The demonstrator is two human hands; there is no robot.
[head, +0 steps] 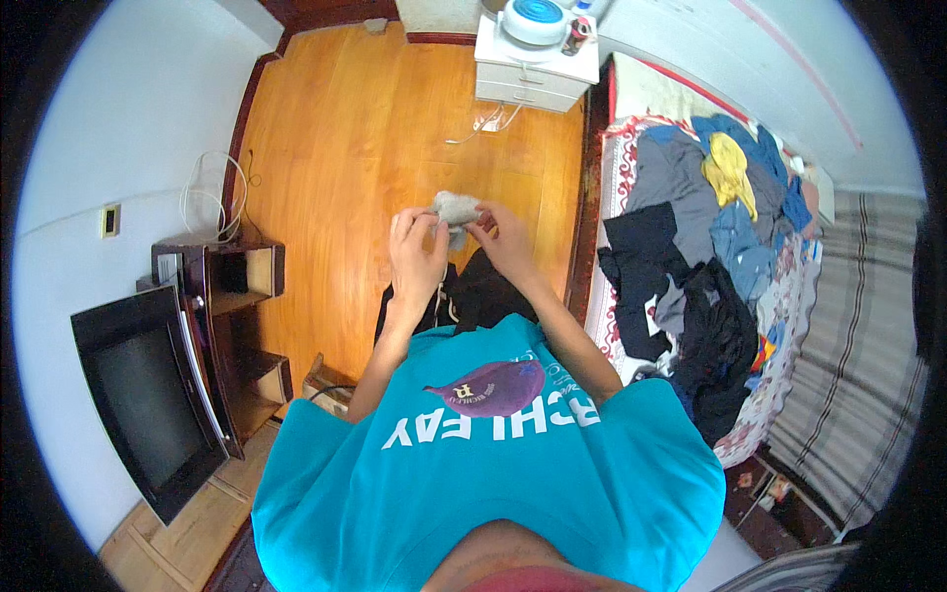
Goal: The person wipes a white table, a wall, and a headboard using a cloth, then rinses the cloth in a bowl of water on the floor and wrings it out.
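Between my hands, in front of my body and above the wooden floor, is a small rolled bundle of light grey cloth (pixel 457 208). It could be socks, but the picture does not settle that. My left hand (pixel 418 248) grips its left side, fingers curled toward the thumb. At the right end, the thumb and fingers of my right hand (pixel 504 238) pinch the cloth. A looser grey part hangs below the roll, partly hidden by my fingers.
To the right, a bed (pixel 611 325) bears heaped clothes, including black garments (pixel 714 340) and a yellow one (pixel 729 170). A white nightstand (pixel 533 78) with a round appliance (pixel 536 24) stands ahead. A dark cabinet (pixel 222 296) and a television (pixel 144 399) are at left.
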